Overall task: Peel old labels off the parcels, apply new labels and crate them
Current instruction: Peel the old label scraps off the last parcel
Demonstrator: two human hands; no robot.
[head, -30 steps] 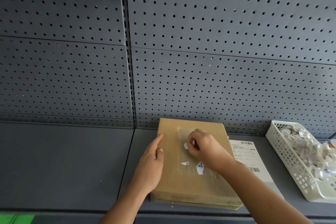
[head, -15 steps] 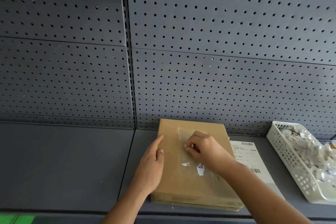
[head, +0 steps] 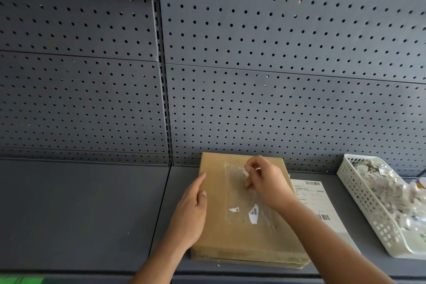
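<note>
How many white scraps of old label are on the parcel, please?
3: a small scrap mid-parcel, a barcode scrap right of it, a third scrap pinched by the right hand farther back; that hand may hide more.

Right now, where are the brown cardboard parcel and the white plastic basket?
brown cardboard parcel [head: 221,240]: head view, bare top face.
white plastic basket [head: 366,200]: head view, lattice side wall.

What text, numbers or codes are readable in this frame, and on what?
Nothing quotable.
White label sheet beside the parcel: two barcodes, printed lines, too small to read.
Larger label scrap on the parcel: barcode bars, no digits legible.
Smaller label scrap: dark marks, unreadable.
Pinched scrap at the right hand: no print visible.
Paper scraps in the white basket: too blurred.
</note>
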